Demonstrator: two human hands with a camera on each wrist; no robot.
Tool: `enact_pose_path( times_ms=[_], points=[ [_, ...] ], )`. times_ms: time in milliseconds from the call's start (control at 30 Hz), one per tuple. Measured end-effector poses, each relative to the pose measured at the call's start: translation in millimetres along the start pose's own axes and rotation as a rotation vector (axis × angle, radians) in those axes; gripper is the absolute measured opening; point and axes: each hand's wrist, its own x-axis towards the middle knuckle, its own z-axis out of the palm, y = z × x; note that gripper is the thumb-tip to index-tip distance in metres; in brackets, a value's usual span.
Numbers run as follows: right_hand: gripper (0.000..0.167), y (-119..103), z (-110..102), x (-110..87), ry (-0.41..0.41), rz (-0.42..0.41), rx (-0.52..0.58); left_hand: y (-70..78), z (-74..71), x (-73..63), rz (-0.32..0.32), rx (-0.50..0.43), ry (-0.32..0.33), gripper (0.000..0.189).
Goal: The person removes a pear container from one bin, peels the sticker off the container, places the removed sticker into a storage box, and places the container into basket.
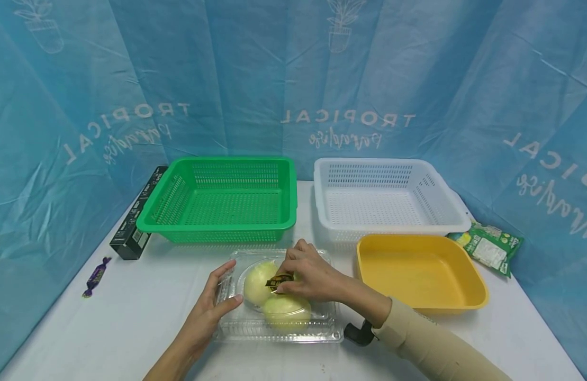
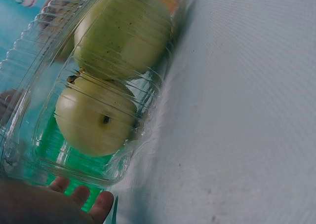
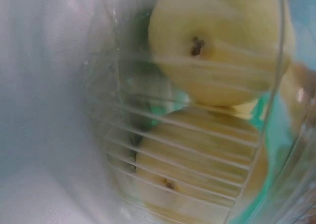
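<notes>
A clear plastic clamshell box lies on the table, its ribbed side in front of pale green round fruits. Two fruits show plainly in the left wrist view. My left hand is at the box's left edge, thumb and fingers spread. Over the top of the box, my right hand has bent fingers and pinches a dark label with gold print. Its fingertips are partly hidden. Through the ribbed plastic in the right wrist view, two fruits appear, slightly blurred.
Behind the box stand a green basket and a white basket. A yellow bin is at right, beside a green snack packet. Leftward lie a long black box and a purple wrapped candy. A black curved object sits below my right wrist.
</notes>
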Motion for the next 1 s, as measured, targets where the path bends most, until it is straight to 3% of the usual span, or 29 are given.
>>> enact_pose_path(
  times_ms=[200,600,833,1000],
  points=[
    [0.01,-0.2,-0.9,-0.5,0.001,0.012,0.039,0.4,0.0,-0.5,-0.008,0.013,-0.002,0.07],
    [0.008,1.8,-3.8,-1.1,0.036,-0.011,0.115,1.8,0.0,-0.4,-0.022,0.014,0.005,0.069],
    [0.007,4.2,-13.6,-2.9,0.044,0.03,0.2,0.7,-0.4,-0.2,-0.014,0.009,0.001,0.069],
    [0.007,12.4,-21.0,-7.9,0.1,0.03,0.237,-0.1,-0.9,0.2,-0.019,0.015,-0.001,0.068]
  ],
)
